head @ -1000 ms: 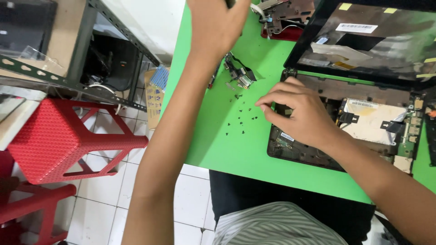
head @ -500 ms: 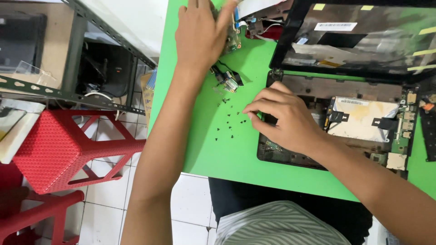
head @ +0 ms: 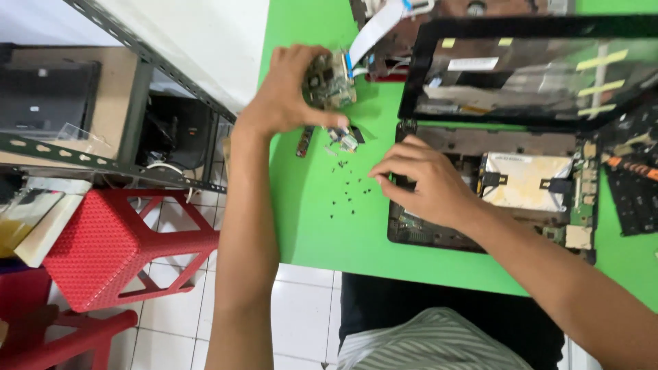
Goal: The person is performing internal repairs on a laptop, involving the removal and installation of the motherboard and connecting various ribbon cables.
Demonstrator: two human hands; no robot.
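Note:
My left hand [head: 288, 92] grips a small green circuit board [head: 330, 81] with a white ribbon cable [head: 373, 31] leading up from it, held just above the green table [head: 308, 226]. My right hand [head: 418, 181] rests with curled fingers on the left edge of an opened laptop base [head: 521, 205], whose hard drive in a silver wrap [head: 524, 179] is exposed. Several tiny black screws [head: 346, 195] lie scattered on the table between my hands. A small hinge-like metal part [head: 345, 139] lies below the board.
The laptop's screen lid [head: 528, 75] stands open behind the base. A keyboard part [head: 634, 199] lies at the right. A red plastic stool [head: 116, 243] and a metal shelf [head: 110, 103] stand left of the table on the white tiled floor.
My left hand has drawn back from the far part of the table and now holds the small circuit board up. My right hand stays at the laptop base's edge.

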